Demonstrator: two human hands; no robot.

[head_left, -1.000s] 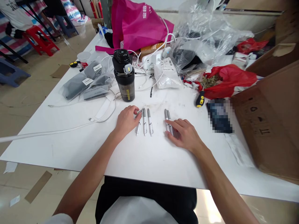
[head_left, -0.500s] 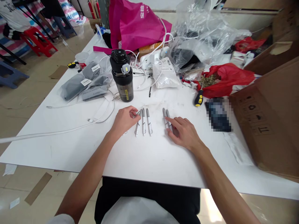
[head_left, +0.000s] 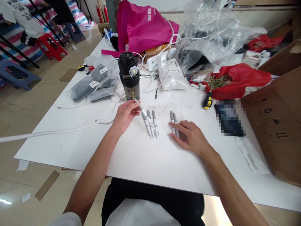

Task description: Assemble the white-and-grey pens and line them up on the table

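1. A flat white surface (head_left: 141, 163) is shown, with a black lidded bottle (head_left: 129, 77) stood at twelve o'clock from the left hand (head_left: 125, 116).
2. A slim white pen with a grey end (head_left: 143, 110) is held by its grey end in the left hand's closed grip, tilted over three similar white-and-grey pens (head_left: 154, 116).
3. Two more white-and-grey pens (head_left: 172, 116) are touched at the right hand's (head_left: 189, 136) ten o'clock, its grip half open.

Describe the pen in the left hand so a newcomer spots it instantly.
On the white table, find the tall black bottle with a translucent lower body. Just in front, the left hand pinches a slim white pen by its grey end. It alone slants across the neighbouring pens in this view.
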